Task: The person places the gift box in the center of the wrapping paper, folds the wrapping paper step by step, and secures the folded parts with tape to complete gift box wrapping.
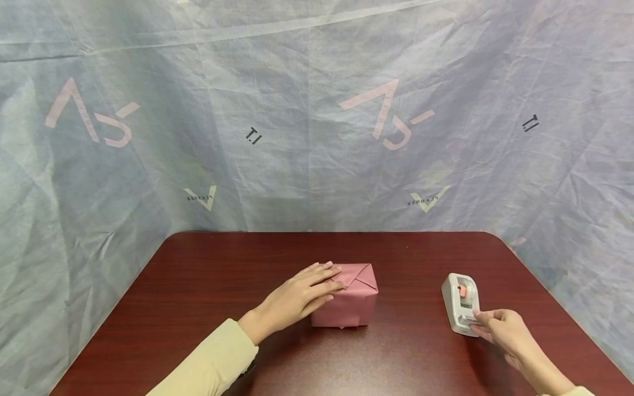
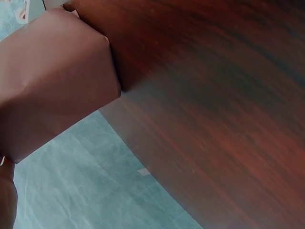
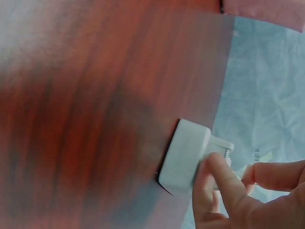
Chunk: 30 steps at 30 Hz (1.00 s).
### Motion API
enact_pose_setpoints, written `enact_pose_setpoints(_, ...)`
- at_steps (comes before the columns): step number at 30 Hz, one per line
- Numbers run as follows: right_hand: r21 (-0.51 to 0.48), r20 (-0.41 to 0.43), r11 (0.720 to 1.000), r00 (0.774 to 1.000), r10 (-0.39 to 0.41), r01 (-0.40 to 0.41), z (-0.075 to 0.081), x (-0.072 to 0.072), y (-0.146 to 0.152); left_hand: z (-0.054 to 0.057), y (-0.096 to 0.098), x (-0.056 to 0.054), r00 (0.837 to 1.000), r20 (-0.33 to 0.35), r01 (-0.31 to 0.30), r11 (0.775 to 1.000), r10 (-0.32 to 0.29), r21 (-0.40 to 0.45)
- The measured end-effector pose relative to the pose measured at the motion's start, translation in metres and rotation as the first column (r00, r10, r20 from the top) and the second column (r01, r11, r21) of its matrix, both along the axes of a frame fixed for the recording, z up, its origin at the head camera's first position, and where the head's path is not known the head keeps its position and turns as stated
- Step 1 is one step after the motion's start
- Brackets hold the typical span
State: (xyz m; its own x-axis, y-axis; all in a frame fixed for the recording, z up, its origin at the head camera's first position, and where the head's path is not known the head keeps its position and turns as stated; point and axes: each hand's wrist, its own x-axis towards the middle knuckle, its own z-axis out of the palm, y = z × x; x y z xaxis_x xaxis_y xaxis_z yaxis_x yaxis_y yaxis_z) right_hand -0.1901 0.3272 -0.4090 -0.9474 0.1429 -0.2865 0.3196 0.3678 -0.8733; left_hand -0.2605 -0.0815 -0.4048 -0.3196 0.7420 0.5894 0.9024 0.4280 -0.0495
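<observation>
A box wrapped in pink paper (image 1: 344, 309) sits near the middle of the table, with folded flaps on its top. My left hand (image 1: 309, 291) rests on its left top edge, fingers lying fairly straight over the paper. In the left wrist view the wrapped box (image 2: 57, 71) fills the upper left, and only a bit of a finger shows. To the right stands a white tape dispenser (image 1: 451, 302) with a roll in it. The thumb and fingers of my right hand (image 1: 507, 333) pinch at its cutter end; the clear tape itself is hard to make out.
The dark red wooden table (image 1: 238, 253) has rounded far corners. A grey-blue cloth sheet (image 1: 307, 181) with printed letters hangs behind it and along both sides. The dispenser stands a short way right of the box.
</observation>
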Motion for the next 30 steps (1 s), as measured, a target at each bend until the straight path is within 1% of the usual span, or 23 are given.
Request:
enact_pose_setpoints(5,0.037,0.054,0.999,0.999,0.005,-0.007,-0.004,0.003,0.001,0.0,0.0,0.0,1.0,0.007,0.0,1.0,0.0,-0.003)
enact_pose_setpoints(7,0.006,0.073,1.0,0.997,-0.001,0.001,-0.005,0.004,0.003,0.0,0.0,0.0,1.0,0.008,0.001,1.0,-0.001,-0.003)
enact_pose_setpoints(12,-0.13,0.107,0.991,0.994,-0.032,0.046,-0.007,0.005,0.009,0.001,0.001,0.001,1.0,0.014,0.002,1.0,-0.002,-0.004)
enact_pose_setpoints(14,-0.131,0.111,0.991,0.993,-0.027,0.042,-0.008,0.006,0.01,0.001,0.0,0.001,1.0,0.017,0.001,1.0,-0.001,-0.002)
enact_pose_setpoints(19,-0.098,0.092,0.995,0.996,-0.005,0.014,-0.008,0.009,0.011,0.001,0.0,0.001,1.0,0.02,-0.004,1.0,0.004,-0.004)
enact_pose_setpoints(24,-0.039,0.072,0.999,0.997,0.023,-0.02,-0.008,0.01,0.011,0.0,0.0,0.001,1.0,0.025,-0.007,1.0,0.007,-0.004)
enact_pose_setpoints(27,0.003,0.076,0.999,0.996,0.04,-0.04,-0.011,0.009,0.012,0.0,-0.001,0.001,1.0,0.023,-0.005,1.0,0.005,-0.004)
enact_pose_setpoints(30,0.02,0.085,0.997,0.994,0.069,-0.071,-0.016,0.009,0.015,0.0,-0.001,0.001,1.0,0.017,-0.004,1.0,0.004,-0.005)
